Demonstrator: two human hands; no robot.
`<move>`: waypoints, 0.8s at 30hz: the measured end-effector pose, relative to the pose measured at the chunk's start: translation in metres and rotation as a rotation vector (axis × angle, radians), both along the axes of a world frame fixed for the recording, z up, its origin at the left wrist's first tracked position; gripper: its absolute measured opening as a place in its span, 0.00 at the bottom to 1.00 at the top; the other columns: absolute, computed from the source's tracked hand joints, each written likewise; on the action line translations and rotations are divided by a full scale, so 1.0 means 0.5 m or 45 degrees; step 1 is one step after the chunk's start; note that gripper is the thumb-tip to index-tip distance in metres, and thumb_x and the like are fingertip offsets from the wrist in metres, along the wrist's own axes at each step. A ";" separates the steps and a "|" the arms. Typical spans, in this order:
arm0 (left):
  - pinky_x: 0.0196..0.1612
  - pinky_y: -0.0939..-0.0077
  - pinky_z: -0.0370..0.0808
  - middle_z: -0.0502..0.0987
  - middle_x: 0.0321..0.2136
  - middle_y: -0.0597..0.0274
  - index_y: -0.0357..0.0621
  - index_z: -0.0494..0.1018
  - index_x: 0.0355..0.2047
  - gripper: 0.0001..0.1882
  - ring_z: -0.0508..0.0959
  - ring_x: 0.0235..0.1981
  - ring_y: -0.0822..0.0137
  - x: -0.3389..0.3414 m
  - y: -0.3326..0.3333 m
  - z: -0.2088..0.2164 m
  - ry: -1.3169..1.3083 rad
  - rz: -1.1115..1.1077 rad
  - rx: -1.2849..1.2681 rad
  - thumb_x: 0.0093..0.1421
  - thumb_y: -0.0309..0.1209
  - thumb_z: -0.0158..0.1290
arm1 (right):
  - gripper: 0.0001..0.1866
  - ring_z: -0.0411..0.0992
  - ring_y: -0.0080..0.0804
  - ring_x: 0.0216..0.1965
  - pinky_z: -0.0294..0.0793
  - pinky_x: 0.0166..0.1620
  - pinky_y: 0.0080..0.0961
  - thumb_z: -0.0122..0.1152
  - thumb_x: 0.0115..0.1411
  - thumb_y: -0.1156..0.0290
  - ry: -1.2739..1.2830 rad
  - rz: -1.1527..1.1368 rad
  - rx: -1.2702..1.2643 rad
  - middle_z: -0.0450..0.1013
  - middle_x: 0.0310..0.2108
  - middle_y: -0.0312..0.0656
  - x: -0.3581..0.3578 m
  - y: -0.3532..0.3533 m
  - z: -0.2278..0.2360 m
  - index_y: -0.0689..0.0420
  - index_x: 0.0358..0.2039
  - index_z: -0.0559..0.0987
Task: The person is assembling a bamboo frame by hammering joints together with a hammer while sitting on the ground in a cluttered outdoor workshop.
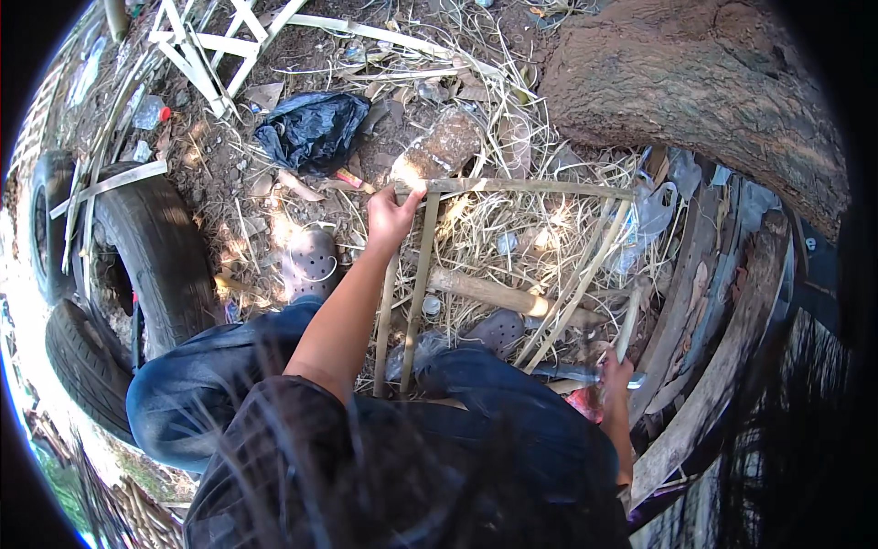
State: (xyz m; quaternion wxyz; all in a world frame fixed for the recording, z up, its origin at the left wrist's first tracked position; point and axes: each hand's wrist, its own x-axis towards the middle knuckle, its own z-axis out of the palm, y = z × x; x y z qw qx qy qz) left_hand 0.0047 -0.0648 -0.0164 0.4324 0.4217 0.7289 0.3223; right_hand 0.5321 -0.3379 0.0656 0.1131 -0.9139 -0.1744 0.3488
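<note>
My left hand (393, 220) is closed round the left end of a bamboo frame (530, 186), thumb on top of its crossbar. The crossbar runs level to the right. Paired bamboo strips slant down toward me from near both its ends. Low on the right, my right hand (617, 373) is closed round a pale, flat stick-like piece (629, 322) that points up and away; its full shape cannot be made out. Beside that hand lie a bluish flat strip (572, 372) and something red (585, 403), partly hidden. A thick round pole (485, 289) lies under the frame.
A tree trunk (686, 78) fills the far right, with weathered planks (722, 357) below it. Old tires (155, 247) stand at left. A black plastic bag (315, 128), a stone (444, 146), a bamboo lattice (215, 44) and loose shavings (521, 101) lie ahead.
</note>
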 end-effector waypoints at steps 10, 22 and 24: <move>0.20 0.61 0.63 0.69 0.10 0.56 0.30 0.77 0.27 0.20 0.65 0.12 0.65 -0.002 0.005 0.049 -0.047 0.049 0.116 0.53 0.40 0.66 | 0.24 0.75 0.51 0.36 0.72 0.39 0.40 0.64 0.60 0.57 -0.302 0.653 0.135 0.77 0.33 0.61 -0.181 0.236 0.310 0.71 0.40 0.78; 0.18 0.73 0.58 0.67 0.11 0.68 0.33 0.78 0.31 0.19 0.60 0.14 0.77 -0.006 0.000 0.029 -0.148 0.044 0.023 0.56 0.41 0.65 | 0.21 0.75 0.49 0.27 0.72 0.33 0.41 0.63 0.60 0.58 0.274 1.472 0.177 0.76 0.24 0.55 -0.576 0.538 0.251 0.69 0.35 0.78; 0.19 0.73 0.58 0.67 0.11 0.68 0.33 0.78 0.31 0.20 0.60 0.15 0.77 -0.009 0.002 0.038 -0.139 0.012 -0.053 0.56 0.42 0.65 | 0.21 0.75 0.51 0.27 0.72 0.33 0.42 0.62 0.61 0.58 0.287 1.496 0.201 0.76 0.24 0.56 -0.597 0.552 0.243 0.69 0.35 0.78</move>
